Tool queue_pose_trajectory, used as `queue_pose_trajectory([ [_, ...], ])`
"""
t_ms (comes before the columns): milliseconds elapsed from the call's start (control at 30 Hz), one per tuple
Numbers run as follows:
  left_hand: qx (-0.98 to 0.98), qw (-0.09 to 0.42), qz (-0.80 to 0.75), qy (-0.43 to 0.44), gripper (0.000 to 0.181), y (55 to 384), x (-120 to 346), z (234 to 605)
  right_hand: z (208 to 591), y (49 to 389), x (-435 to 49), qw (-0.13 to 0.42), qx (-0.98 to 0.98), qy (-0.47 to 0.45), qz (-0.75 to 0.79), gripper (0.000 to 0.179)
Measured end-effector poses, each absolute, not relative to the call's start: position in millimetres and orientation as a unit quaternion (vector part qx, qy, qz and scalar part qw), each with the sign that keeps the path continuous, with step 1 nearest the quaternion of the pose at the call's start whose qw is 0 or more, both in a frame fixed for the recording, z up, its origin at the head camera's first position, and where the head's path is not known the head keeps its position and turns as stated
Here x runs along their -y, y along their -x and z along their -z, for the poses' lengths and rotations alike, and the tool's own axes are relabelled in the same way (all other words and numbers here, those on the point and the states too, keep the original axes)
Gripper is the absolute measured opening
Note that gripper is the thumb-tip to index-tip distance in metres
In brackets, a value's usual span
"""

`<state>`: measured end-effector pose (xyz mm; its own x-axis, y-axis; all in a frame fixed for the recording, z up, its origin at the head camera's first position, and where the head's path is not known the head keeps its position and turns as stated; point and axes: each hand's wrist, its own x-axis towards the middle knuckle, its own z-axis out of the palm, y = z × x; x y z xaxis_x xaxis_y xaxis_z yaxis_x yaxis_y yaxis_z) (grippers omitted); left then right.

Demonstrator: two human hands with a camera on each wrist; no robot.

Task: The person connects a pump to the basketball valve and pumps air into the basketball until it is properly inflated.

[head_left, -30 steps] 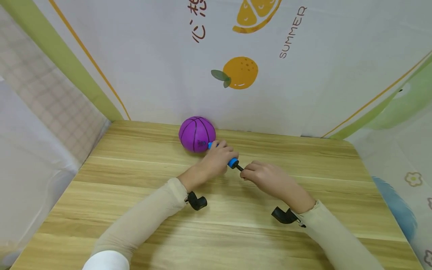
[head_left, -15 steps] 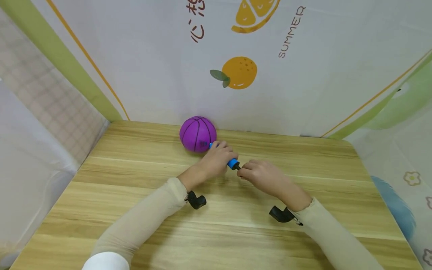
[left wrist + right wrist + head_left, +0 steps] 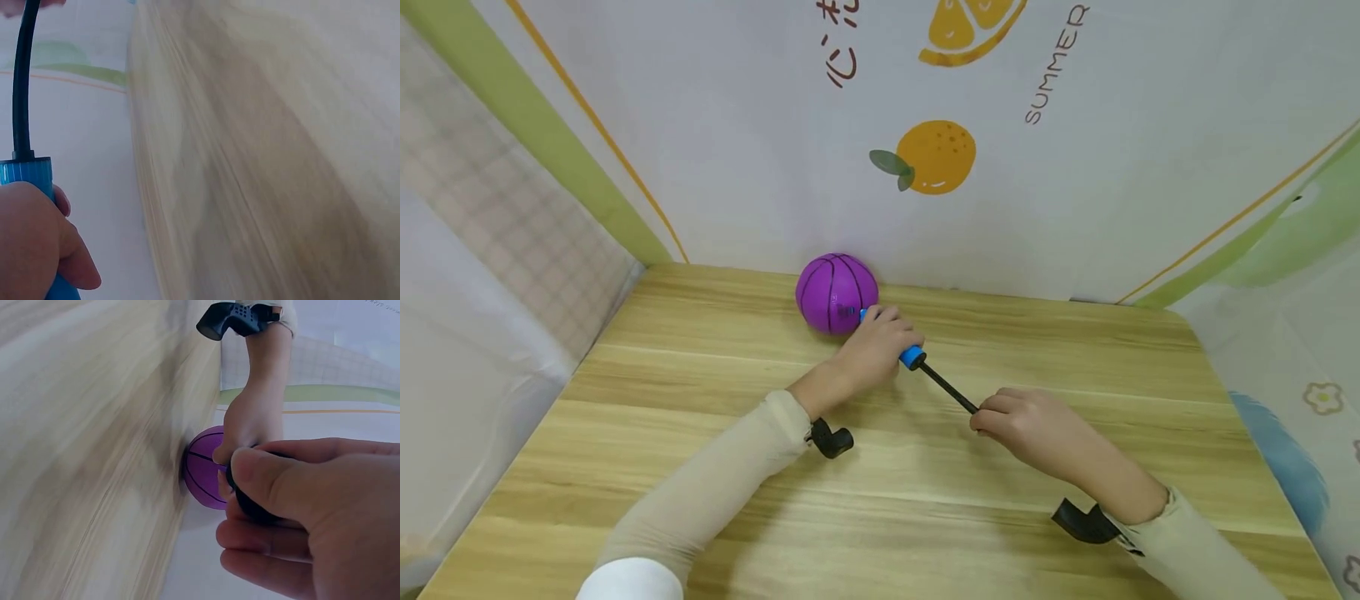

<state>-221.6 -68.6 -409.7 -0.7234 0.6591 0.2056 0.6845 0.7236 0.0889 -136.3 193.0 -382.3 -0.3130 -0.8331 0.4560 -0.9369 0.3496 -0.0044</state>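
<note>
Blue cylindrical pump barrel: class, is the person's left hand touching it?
Touching. The left wrist view shows the left hand gripping the blue barrel, whose black-rimmed end sticks out beyond it.

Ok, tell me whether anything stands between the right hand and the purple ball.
Yes: the blue pump and the left hand gripping it are in between. The pump's black rod runs out to the right hand; the purple ball is beyond the left hand. Nothing else visible stands there.
</note>
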Motion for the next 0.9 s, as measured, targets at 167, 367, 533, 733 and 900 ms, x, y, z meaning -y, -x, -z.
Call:
queue_pose_trajectory([
  [167, 0.924, 0.079, 0.081, 0.364, 0.039, 223.2, 71.9, 410.2, 380.4, 133.2, -193.5, 0.187, 0.8, -0.554, -0.132, 0.01],
  [367, 0.922, 0.086, 0.091, 0.366, 0.039, 223.7, 70.9, 408.5, 379.4, 134.0, -182.3, 0.201, 0.803, -0.554, -0.094, 0.026],
  [533, 0.923, 0.075, 0.085, 0.367, 0.04, 221.6, 67.1, 406.9, 382.4, 144.9, -172.9, 0.185, 0.815, -0.542, -0.085, 0.023],
  [733, 0.919, 0.086, 0.072, 0.377, 0.035, 217.9, 62.4, 408.2, 386.2, 160.0, -160.0, 0.159, 0.83, -0.53, -0.071, 0.018],
  [900, 0.917, 0.094, 0.063, 0.383, 0.033, 217.1, 61.3, 409.5, 388.3, 170.8, -147.8, 0.143, 0.839, -0.521, -0.064, 0.018],
])
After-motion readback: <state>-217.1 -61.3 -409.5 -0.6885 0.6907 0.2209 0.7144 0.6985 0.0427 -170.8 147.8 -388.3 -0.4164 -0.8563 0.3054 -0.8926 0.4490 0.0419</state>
